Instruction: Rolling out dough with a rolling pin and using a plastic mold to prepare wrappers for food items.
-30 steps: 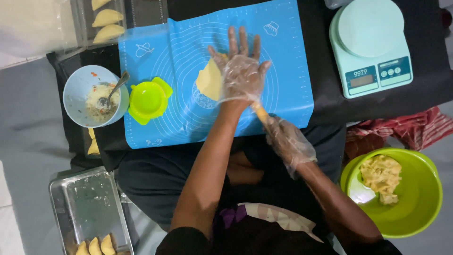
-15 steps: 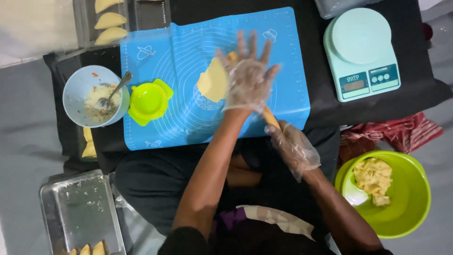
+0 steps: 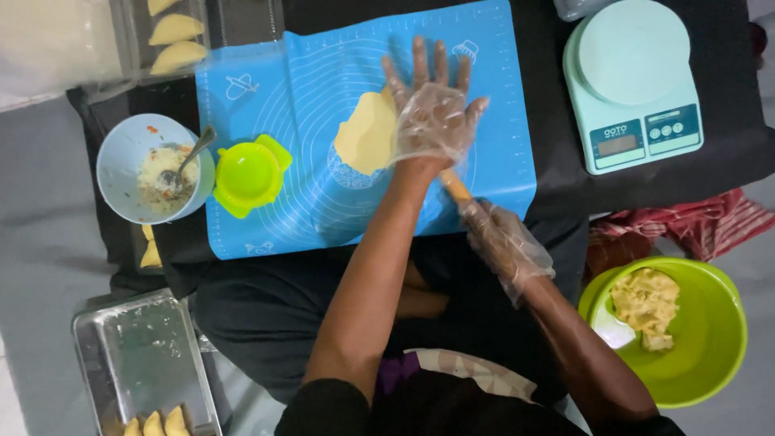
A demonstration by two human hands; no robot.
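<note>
A blue silicone mat (image 3: 323,97) covers the dark worktop (image 3: 549,97), with a flat yellow dough sheet (image 3: 365,133) lying near its middle. The gloved left hand (image 3: 434,113) lies spread open on a wooden rolling pin (image 3: 454,186) at the dough's right edge; the gloved right hand (image 3: 504,242) grips the pin's handle.

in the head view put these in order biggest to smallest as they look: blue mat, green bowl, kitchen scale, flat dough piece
1. blue mat
2. green bowl and kitchen scale: look about alike, so unranked
3. flat dough piece, partly hidden under the left hand
</note>
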